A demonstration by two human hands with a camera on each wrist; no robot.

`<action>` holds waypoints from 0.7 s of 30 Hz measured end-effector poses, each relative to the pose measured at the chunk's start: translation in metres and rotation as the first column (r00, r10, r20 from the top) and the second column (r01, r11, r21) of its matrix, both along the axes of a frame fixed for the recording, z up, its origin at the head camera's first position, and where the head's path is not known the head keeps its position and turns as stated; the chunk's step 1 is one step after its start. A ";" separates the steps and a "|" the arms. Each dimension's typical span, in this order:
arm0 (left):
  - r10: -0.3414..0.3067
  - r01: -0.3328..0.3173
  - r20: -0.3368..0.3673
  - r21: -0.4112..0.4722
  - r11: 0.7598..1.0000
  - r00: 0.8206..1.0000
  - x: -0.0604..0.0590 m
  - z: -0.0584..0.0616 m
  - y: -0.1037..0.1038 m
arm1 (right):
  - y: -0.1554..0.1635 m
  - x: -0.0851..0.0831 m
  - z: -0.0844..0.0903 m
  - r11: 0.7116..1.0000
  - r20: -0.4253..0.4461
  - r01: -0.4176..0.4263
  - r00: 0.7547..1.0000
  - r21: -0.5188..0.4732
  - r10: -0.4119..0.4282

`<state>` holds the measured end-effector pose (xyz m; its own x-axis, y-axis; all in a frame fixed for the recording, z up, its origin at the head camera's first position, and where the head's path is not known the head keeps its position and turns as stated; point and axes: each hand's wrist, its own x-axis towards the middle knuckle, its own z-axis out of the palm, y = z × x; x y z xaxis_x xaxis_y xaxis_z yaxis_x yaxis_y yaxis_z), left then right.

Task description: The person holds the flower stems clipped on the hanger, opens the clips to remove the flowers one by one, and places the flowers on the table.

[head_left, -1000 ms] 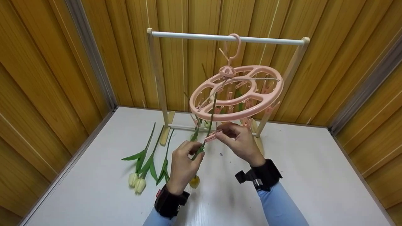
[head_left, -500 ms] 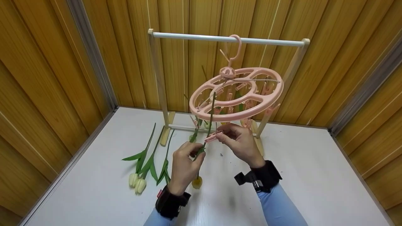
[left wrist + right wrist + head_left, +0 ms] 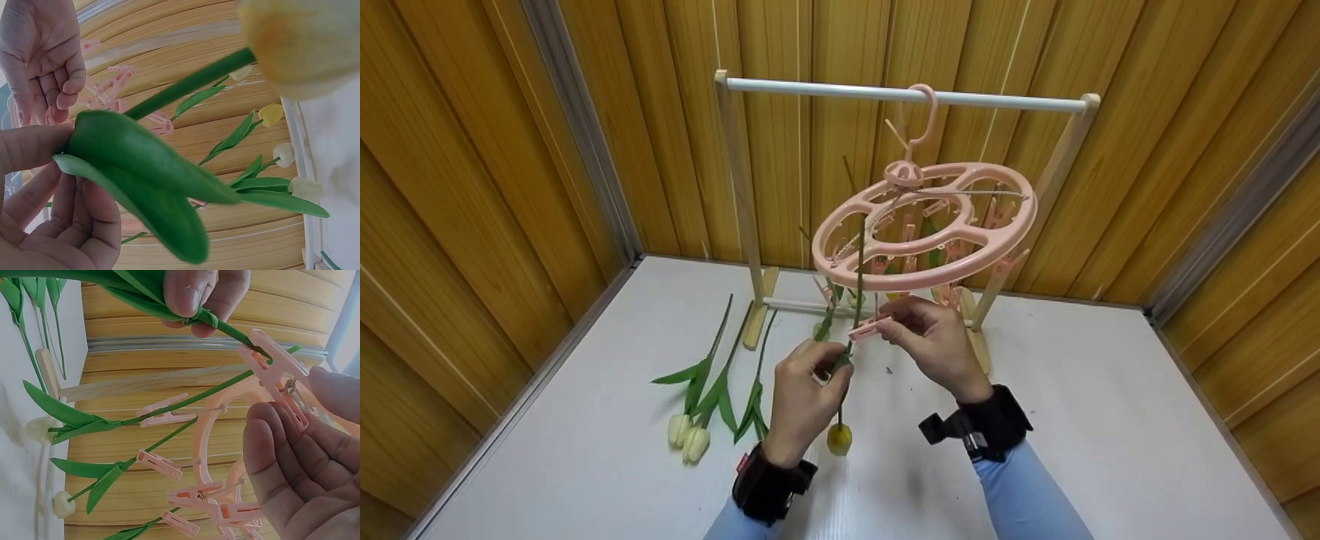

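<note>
Wooden panels stand behind the rack (image 3: 900, 94). Left hand (image 3: 802, 397) pinches a tulip stem (image 3: 856, 281), bloom hanging; right hand (image 3: 934, 341) squeezes a pink clip (image 3: 868, 328), its jaws partly hidden.

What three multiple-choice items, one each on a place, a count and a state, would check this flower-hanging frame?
1. Where does the pink round hanger hang?
A. from the white rail
B. on the table
C. on the wall panel

2. How many tulips lie flat on the table, left of the hands?
A. one
B. three
C. six

3. How is the yellow tulip held?
A. lying flat
B. bloom up
C. bloom down

Key: 1 A, its hook loops over the white rail. 2 B, three stems lie together. 3 C, the left hand grips the stem above the bloom while the right hand pinches a pink clip.
</note>
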<state>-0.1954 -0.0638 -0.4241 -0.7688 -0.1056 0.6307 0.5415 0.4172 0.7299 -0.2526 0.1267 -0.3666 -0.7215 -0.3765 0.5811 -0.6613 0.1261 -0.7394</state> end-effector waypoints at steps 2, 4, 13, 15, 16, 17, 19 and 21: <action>-0.004 0.004 0.006 0.003 1.000 1.000 0.000 0.001 0.000 | 0.000 0.000 0.000 1.000 -0.001 -0.001 1.000 -0.001 0.001; -0.005 0.005 0.010 0.004 1.000 1.000 0.001 0.000 0.000 | 0.000 -0.001 0.000 1.000 -0.003 -0.007 1.000 -0.003 0.007; -0.003 0.003 0.006 0.013 1.000 1.000 0.001 0.000 0.001 | 0.002 -0.003 -0.003 1.000 -0.025 -0.011 1.000 -0.009 0.010; -0.001 0.001 0.013 0.010 1.000 1.000 0.001 -0.001 0.001 | 0.002 -0.003 -0.003 1.000 -0.033 -0.007 0.999 -0.008 0.006; 0.001 -0.001 0.016 0.008 1.000 1.000 0.001 -0.001 0.001 | 0.002 -0.003 -0.003 1.000 -0.037 -0.004 0.999 -0.008 0.004; 0.003 -0.003 0.019 0.005 1.000 1.000 0.001 -0.002 0.001 | 0.002 -0.003 -0.003 1.000 -0.039 -0.001 0.999 -0.010 0.001; 0.005 -0.006 0.025 0.003 1.000 1.000 0.000 -0.002 0.001 | 0.002 -0.003 -0.003 1.000 -0.039 -0.002 0.999 -0.012 0.001; 0.005 -0.005 0.029 0.002 1.000 1.000 0.000 -0.002 0.000 | 0.001 -0.003 -0.002 1.000 -0.034 -0.002 0.999 -0.016 0.001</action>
